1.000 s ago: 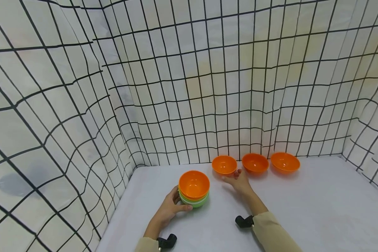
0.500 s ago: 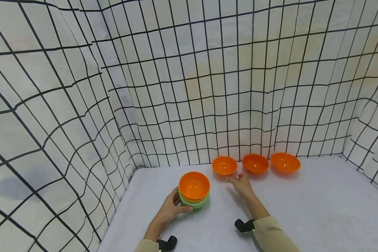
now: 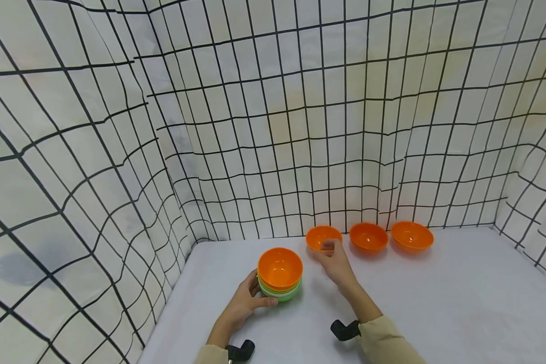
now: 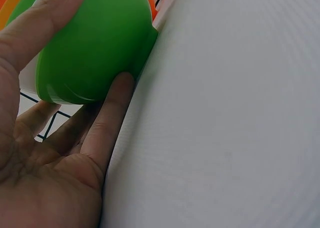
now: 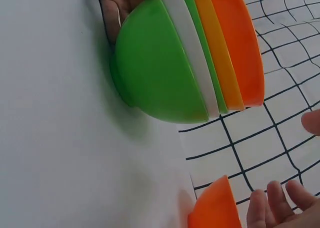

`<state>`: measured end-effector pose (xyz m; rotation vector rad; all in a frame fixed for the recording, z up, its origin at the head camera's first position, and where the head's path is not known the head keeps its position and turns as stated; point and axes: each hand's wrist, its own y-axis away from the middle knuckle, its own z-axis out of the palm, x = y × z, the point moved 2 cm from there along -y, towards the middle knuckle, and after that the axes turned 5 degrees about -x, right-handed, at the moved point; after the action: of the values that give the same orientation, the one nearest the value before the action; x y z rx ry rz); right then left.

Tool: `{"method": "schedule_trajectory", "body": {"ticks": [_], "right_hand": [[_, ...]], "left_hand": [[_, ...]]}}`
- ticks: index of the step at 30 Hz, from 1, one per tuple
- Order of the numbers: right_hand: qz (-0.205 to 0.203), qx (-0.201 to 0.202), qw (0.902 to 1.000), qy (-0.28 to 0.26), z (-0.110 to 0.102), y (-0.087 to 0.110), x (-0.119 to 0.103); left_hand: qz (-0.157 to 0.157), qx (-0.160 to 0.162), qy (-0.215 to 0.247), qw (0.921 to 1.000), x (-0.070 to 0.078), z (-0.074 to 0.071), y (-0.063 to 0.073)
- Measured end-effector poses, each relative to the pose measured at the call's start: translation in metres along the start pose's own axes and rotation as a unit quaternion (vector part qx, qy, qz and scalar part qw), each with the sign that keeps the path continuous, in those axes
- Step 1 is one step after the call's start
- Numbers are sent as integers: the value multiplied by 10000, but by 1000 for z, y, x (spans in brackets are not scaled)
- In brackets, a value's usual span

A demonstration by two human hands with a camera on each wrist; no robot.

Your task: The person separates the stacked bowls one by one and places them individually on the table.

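Note:
My left hand (image 3: 243,303) holds a stack of nested bowls on the table, thumb at the near side and fingers round the left. The stack's outermost bowl is a green bowl (image 4: 100,47). Above it show the rims of a white bowl (image 5: 192,52), another green one, a yellow-orange bowl (image 5: 217,47) and, on top, an orange bowl (image 3: 280,268). My right hand (image 3: 337,265), its fingers parted and holding nothing, overlaps the near right side of the leftmost single orange bowl (image 3: 318,236) in the head view. Part of that bowl is hidden behind the fingers.
Two more orange bowls, a middle bowl (image 3: 368,237) and a right bowl (image 3: 412,236), stand in a row along the table's back edge. Behind them rises a white wall with black grid netting (image 3: 327,151). White cloth covers the table (image 3: 473,303).
My right hand has moved left and slightly up, from between the left and middle bowls to in front of the leftmost bowl. The left hand and the stack have stayed in place.

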<state>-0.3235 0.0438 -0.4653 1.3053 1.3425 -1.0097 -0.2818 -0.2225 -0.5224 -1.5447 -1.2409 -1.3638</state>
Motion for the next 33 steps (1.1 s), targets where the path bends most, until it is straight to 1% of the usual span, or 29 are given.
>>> {"method": "schedule_trajectory", "body": {"ticks": [3,6,9,12,21,27,33], "right_hand": [[-377,-440,9983,84,9,3,-2],[-769,-810,9935,209,17,6,-2],[-1010,-1048,9887,364,24,9,-1],[-1093,-1225,9854,454,30,11,0],[-1071,-1550,9797,681,45,15,7],[-978,-1593,9801,668,54,18,11],[-1115,-1550,9802,530,61,18,14]], "left_hand": [[-1,21,-30,10000,0,0,0],[2,23,-46,10000,1,0,1],[8,13,-57,10000,1,0,1],[15,9,-55,10000,1,0,1],[24,-16,-83,10000,4,0,1],[29,-6,-102,9999,4,1,1],[78,1,-119,9999,4,1,2]]}}
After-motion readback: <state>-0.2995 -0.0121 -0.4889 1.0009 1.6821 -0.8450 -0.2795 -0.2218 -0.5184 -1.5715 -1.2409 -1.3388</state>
